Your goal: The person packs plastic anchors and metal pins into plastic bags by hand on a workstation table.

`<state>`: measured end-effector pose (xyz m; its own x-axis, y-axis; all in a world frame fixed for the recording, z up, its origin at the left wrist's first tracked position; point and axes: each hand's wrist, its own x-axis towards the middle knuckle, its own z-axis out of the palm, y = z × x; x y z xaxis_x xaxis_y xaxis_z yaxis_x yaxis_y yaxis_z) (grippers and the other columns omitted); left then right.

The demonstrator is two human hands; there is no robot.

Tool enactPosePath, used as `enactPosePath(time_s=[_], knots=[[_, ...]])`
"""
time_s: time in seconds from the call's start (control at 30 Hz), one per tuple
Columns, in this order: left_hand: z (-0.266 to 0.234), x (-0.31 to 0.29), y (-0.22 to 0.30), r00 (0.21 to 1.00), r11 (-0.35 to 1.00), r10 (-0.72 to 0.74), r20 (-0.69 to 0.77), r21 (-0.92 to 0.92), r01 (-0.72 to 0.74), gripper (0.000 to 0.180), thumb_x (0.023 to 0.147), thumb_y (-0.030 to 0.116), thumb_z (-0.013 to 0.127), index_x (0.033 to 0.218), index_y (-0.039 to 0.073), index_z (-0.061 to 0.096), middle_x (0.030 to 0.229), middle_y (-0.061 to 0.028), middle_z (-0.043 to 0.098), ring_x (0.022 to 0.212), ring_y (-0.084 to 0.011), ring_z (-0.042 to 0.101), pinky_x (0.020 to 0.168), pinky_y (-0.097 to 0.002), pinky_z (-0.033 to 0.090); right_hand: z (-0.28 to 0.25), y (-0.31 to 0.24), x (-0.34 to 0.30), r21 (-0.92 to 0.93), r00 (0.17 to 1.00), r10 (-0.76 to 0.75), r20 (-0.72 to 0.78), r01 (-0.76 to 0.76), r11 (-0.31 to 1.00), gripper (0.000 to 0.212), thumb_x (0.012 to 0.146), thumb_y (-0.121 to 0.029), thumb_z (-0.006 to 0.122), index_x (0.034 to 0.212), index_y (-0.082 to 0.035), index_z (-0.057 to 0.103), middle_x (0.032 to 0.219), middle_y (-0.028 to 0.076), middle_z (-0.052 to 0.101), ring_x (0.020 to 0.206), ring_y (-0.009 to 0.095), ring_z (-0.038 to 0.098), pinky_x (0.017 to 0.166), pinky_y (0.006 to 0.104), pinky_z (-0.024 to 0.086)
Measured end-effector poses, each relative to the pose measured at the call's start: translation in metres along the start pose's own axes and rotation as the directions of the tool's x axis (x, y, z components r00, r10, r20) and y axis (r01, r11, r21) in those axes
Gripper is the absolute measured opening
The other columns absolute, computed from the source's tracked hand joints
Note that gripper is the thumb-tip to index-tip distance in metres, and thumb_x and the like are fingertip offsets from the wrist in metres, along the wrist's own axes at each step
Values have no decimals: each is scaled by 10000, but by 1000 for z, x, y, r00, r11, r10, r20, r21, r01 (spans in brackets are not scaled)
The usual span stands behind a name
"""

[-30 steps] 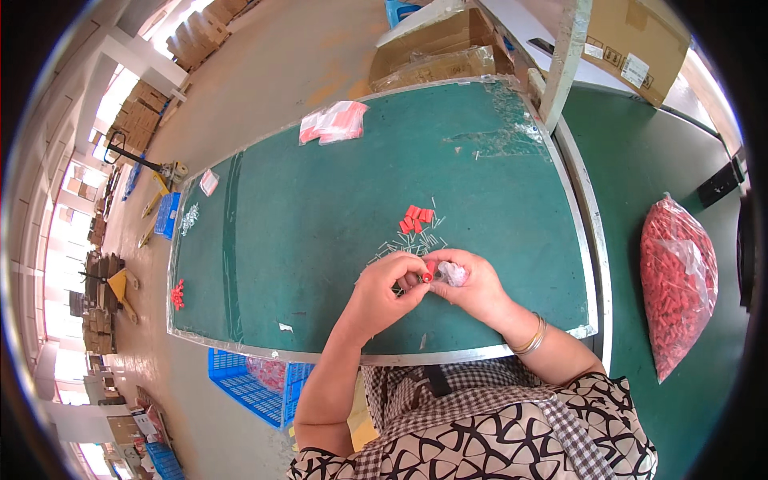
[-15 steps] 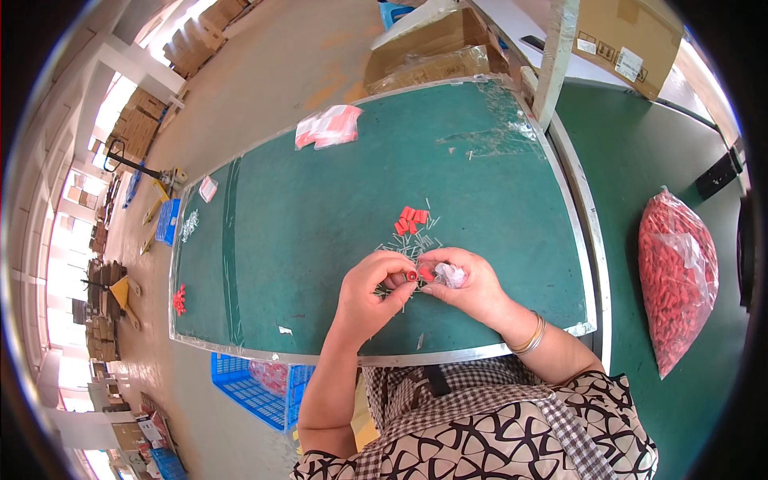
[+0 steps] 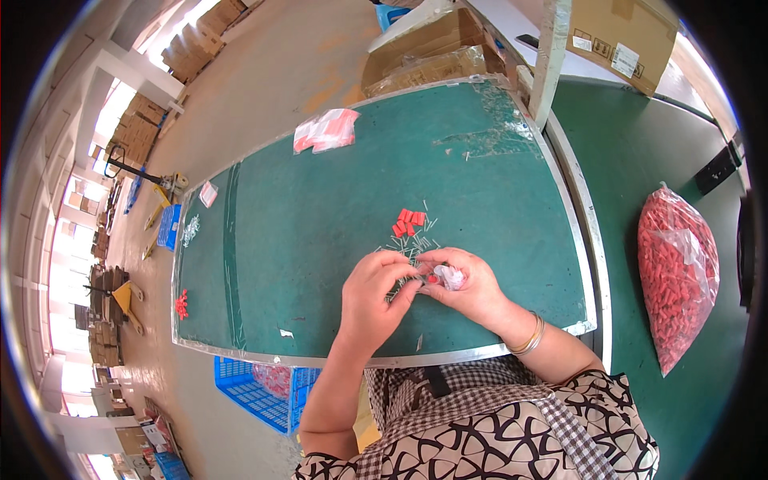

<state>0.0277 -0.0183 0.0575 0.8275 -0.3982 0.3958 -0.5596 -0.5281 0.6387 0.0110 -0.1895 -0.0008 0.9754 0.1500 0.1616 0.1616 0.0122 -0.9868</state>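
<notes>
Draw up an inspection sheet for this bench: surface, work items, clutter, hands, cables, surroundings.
Surface: green tabletop, pale edging, ragged clear film at the far right.
Work items: red cylinders bunched beyond the hands; thin pale sticks scattered beside them.
Clutter: red-and-white packets near the far edge; white scrap toward the near edge; small red pieces at the left edge.
Left hand: fingertips close to the right hand's; contents unclear.
Right hand: holds crumpled clear plastic and a red piece.
Cables: nothing clearly seen.
Surroundings: blue crate below the near edge; bulging bag of red pieces at right.
</notes>
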Motion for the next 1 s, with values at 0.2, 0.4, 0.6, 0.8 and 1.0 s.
enactPosePath(time_s=[0.2,0.4,0.6,0.8,1.0], knots=[[18,-7,5,999,999,31,-30,39,-30,130,737,70,701,839,40,626,922,-93,623,777,-247,616,658,-327,496,2,-6,0,-295,990,-136,-31,120,948,386,739,-95,723,1106,-77,607,946,86,637,882,214,635,745,307,502],[7,-8,-2,990,989,-137,-39,-62,135,104,750,-33,661,844,1,630,900,-114,642,734,-207,623,649,-275,502,-2,-9,1,-15,991,103,-82,-104,994,241,779,-97,700,1012,-59,650,828,74,638,787,198,616,683,301,493],[9,-12,2,967,956,-256,-11,-153,252,103,761,-5,652,860,-5,624,877,-105,650,750,-247,632,647,-317,501,0,-5,-1,0,987,142,-70,-142,990,81,807,-82,675,874,-36,676,797,67,631,725,172,591,655,296,472],[15,-12,-11,987,982,-160,23,-94,162,123,741,-46,657,851,-7,621,828,-81,622,758,-166,600,684,-273,483,2,-6,-1,-95,997,-14,-70,7,995,44,790,-60,672,830,-43,667,775,73,617,724,194,592,655,303,470],[14,-11,-11,984,979,-175,39,-102,178,91,736,-50,645,803,-11,599,791,-68,607,725,-154,582,664,-259,469,0,-9,-1,-116,995,-76,-61,68,991,38,771,-23,674,804,-40,665,763,66,609,711,181,589,630,292,467]])
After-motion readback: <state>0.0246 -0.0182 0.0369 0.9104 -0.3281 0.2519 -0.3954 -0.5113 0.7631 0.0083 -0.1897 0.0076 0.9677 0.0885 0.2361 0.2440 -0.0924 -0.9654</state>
